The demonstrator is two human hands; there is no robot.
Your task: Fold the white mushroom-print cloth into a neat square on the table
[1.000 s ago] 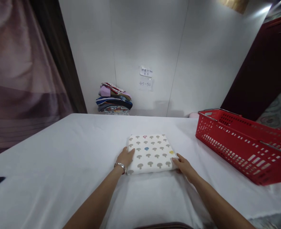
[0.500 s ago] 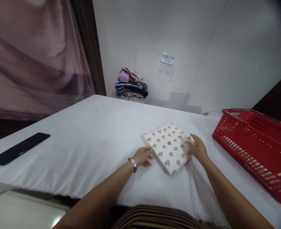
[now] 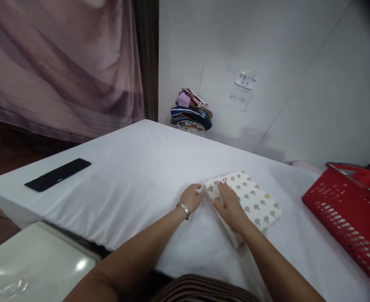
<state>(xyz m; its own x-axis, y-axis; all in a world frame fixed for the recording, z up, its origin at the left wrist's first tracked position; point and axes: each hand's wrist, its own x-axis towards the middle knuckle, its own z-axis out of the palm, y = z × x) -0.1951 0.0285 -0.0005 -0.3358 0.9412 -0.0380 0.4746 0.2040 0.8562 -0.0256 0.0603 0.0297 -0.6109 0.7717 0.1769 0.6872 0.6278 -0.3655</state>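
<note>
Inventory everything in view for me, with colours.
Mushroom-print cloth: 1, white, right of centre
Table: 1, white-covered, centre
Basket: 1, red, right
Slab: 1, black, left
Wall: 1, grey, back
Papers: 2, white, wall
Fabric stack: 1, multicoloured, beyond table
Curtain: 1, pinkish, upper left
Panel: 1, dark, beside curtain
Pale object: 1, off-white, lower left
Garment: 1, brown-striped, bottom
Bracelet: 1, silvery, left wrist
Left hand: 1, bare, beside cloth
Right hand: 1, bare, on cloth

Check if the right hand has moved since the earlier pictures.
Yes: the right hand has moved left, away from the red basket; it was at the right edge of the folded cloth and now lies over its left part.
</note>
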